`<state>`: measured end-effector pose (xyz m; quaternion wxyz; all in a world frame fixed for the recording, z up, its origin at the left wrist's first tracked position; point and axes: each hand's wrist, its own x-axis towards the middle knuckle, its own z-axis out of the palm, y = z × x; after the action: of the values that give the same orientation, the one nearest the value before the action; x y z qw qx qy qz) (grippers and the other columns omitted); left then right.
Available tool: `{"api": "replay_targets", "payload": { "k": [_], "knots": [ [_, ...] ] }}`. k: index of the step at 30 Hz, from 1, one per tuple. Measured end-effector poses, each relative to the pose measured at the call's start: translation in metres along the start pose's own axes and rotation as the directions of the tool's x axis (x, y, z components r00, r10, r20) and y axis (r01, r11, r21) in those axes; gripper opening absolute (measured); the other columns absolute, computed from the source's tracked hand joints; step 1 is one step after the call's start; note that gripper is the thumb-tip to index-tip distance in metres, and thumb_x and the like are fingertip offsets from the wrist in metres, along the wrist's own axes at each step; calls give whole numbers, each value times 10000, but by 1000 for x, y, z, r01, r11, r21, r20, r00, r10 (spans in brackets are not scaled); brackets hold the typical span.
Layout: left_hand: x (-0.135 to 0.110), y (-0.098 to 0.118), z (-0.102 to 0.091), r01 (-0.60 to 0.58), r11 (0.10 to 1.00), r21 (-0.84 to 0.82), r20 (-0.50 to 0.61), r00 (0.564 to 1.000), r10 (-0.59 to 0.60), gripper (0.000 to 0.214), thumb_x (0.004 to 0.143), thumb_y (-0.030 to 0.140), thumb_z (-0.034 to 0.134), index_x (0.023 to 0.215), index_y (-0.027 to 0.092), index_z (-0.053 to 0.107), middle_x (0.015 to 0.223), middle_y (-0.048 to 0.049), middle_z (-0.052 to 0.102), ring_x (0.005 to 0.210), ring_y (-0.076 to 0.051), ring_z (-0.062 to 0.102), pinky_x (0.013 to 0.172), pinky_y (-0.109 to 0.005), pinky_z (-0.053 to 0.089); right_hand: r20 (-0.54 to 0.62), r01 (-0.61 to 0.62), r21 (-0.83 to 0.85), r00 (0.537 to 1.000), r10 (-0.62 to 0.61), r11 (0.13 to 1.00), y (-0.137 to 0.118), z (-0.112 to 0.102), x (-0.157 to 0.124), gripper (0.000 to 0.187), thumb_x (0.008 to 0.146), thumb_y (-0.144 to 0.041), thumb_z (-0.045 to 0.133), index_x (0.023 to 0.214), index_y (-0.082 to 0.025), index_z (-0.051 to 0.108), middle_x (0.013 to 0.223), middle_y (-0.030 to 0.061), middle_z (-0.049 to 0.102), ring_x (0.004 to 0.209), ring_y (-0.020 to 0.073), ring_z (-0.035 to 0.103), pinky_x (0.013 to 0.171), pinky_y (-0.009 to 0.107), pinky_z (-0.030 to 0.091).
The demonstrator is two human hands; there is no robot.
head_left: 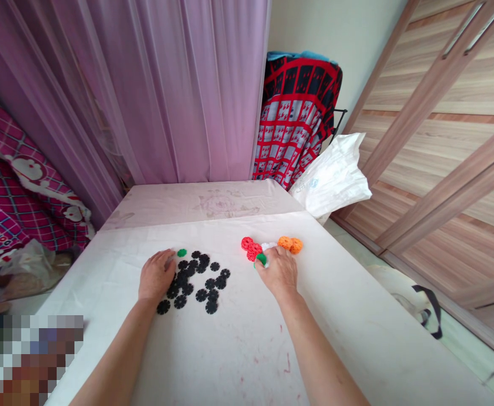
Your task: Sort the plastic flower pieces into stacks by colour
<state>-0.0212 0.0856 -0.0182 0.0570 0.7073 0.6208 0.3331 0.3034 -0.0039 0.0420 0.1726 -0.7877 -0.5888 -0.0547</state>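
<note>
Several black toothed plastic discs point(198, 279) lie scattered on the white table point(238, 349). My left hand point(157, 275) rests palm down at the pile's left edge, fingers curled over some discs; a lone green disc point(181, 252) lies just beyond its fingertips. My right hand point(278, 270) is closed on a green disc point(261, 259) at its fingertips. Right beside it sit red discs point(250, 248), a white piece point(268, 246) and orange discs point(291, 244).
A purple curtain point(166, 90) hangs behind the table. A red patterned cloth point(298, 118) drapes over a rack and a white bag point(335, 180) sits at the table's far right corner. Wooden wardrobe doors point(441, 141) stand on the right, pink bedding point(14, 197) on the left.
</note>
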Motion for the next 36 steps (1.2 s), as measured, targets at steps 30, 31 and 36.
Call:
{"api": "replay_targets", "payload": {
  "k": [30,31,36],
  "knots": [
    [0,6,-20,145,251,-957,-80,702,-707,225,671,278,705,886,221,672,1071,-22,644,1067,-167,602,1066,-413,428,431,408,131,797,-422,904,-209,48,43,294,882,-314,605,1109,-153,698,1151,143,686,1083,245,633,929,365,427],
    [0,6,-20,145,258,-955,-84,704,-705,229,667,284,712,883,222,672,1066,-21,644,1069,-170,601,1067,-415,427,432,397,132,802,-413,908,-210,48,44,325,866,-323,626,1130,-143,687,1148,148,688,1080,248,637,913,358,436],
    [0,5,-17,155,297,-942,-102,713,-694,262,656,307,737,898,226,676,1047,-20,645,1064,-175,600,1071,-422,424,362,386,167,832,-421,907,-200,41,41,317,852,-316,628,1123,-158,669,1104,113,713,1040,232,652,891,334,440]
  ]
}}
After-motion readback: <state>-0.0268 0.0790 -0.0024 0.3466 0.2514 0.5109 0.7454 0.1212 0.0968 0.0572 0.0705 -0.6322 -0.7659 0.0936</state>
